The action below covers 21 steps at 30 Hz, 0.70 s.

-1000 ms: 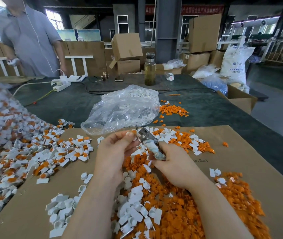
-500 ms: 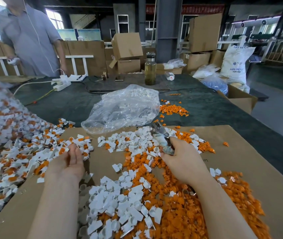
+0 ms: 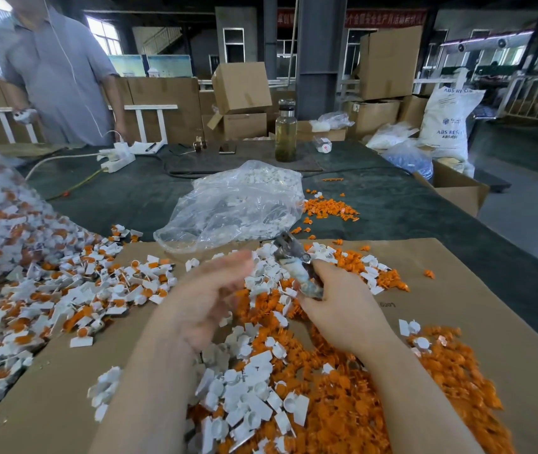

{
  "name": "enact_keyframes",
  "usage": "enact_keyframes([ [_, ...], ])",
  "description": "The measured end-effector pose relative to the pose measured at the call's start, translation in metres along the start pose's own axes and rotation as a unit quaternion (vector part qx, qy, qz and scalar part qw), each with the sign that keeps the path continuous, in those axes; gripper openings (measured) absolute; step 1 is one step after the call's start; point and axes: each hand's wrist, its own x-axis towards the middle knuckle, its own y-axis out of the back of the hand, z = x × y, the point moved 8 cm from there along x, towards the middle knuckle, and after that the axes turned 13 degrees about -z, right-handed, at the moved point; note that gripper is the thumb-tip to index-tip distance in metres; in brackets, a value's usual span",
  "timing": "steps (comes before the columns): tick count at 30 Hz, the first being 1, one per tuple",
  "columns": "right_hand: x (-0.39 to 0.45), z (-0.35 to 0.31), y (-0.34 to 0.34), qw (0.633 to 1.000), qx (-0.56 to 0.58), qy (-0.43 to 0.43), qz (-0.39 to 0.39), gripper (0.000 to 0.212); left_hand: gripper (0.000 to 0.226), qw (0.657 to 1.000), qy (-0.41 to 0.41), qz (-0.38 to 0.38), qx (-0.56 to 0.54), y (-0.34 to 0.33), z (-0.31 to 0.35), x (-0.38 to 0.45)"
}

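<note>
My right hand (image 3: 343,309) grips a small metal plier-like tool (image 3: 297,267) wrapped in tape, its jaws pointing up and away. My left hand (image 3: 208,296) is blurred with motion just left of the tool, fingers loosely extended, and I see nothing in it. Both hands hover over a heap of white plastic caps (image 3: 248,398) and orange plastic plugs (image 3: 343,398) spread on a sheet of brown cardboard (image 3: 507,322). To the left lies a pile of assembled white-and-orange pieces (image 3: 64,299).
A clear plastic bag of white parts (image 3: 235,204) lies beyond the cardboard, with loose orange plugs (image 3: 326,208) beside it. A glass bottle (image 3: 285,132), a power strip (image 3: 117,158) and cardboard boxes (image 3: 241,90) sit farther back. A person (image 3: 54,77) stands at the far left.
My left hand went from beside the tool out to the left pile, then swung back toward the tool. My right hand kept hold of the tool and barely shifted.
</note>
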Motion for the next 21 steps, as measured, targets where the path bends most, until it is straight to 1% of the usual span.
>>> enact_keyframes([
  [1, 0.000, -0.002, -0.001, 1.000, 0.002, 0.009, -0.006, 0.016, 0.047, 0.998, 0.011, -0.041, 0.036, -0.017, -0.004, 0.001],
  [3, 0.001, -0.006, -0.004, 0.999, 0.016, 0.024, -0.022, 0.017, 0.046, 0.994, 0.014, -0.085, 0.069, -0.039, -0.010, 0.002],
  [6, 0.002, -0.012, -0.010, 0.998, 0.028, 0.043, -0.047, 0.023, 0.028, 0.995, -0.013, -0.087, 0.056, -0.049, -0.008, 0.003],
  [8, 0.003, -0.016, -0.009, 0.995, 0.055, 0.052, -0.060, 0.025, 0.028, 0.995, -0.032, -0.078, 0.049, -0.047, -0.003, 0.001],
  [11, 0.002, -0.021, -0.009, 0.993, 0.055, 0.073, -0.081, 0.036, 0.038, 0.994, -0.061, -0.076, 0.051, -0.046, 0.004, -0.002],
  [13, 0.001, -0.021, -0.010, 0.991, 0.041, 0.076, -0.101, 0.043, 0.050, 0.996, -0.071, -0.030, 0.048, -0.038, 0.006, 0.000],
  [15, 0.001, -0.019, -0.013, 0.990, 0.052, 0.069, -0.109, 0.052, 0.068, 0.997, -0.072, 0.021, 0.021, -0.026, 0.006, 0.001],
  [16, 0.001, -0.018, -0.013, 0.990, 0.062, 0.068, -0.103, 0.051, 0.075, 0.997, -0.072, 0.034, 0.015, -0.023, 0.006, 0.000],
  [17, 0.001, -0.019, -0.014, 0.991, 0.070, 0.068, -0.096, 0.048, 0.077, 0.996, -0.074, 0.037, 0.016, -0.023, 0.006, 0.000],
  [18, 0.002, -0.019, -0.014, 0.991, 0.075, 0.067, -0.090, 0.043, 0.073, 0.996, -0.075, 0.039, 0.029, -0.024, 0.007, 0.000],
  [19, 0.002, -0.018, -0.014, 0.992, 0.078, 0.061, -0.083, 0.039, 0.064, 0.995, -0.072, 0.044, 0.052, -0.024, 0.009, -0.001],
  [21, 0.002, -0.014, -0.012, 0.995, 0.067, 0.042, -0.059, 0.030, 0.045, 0.987, -0.065, 0.045, 0.142, -0.026, 0.013, -0.003],
])
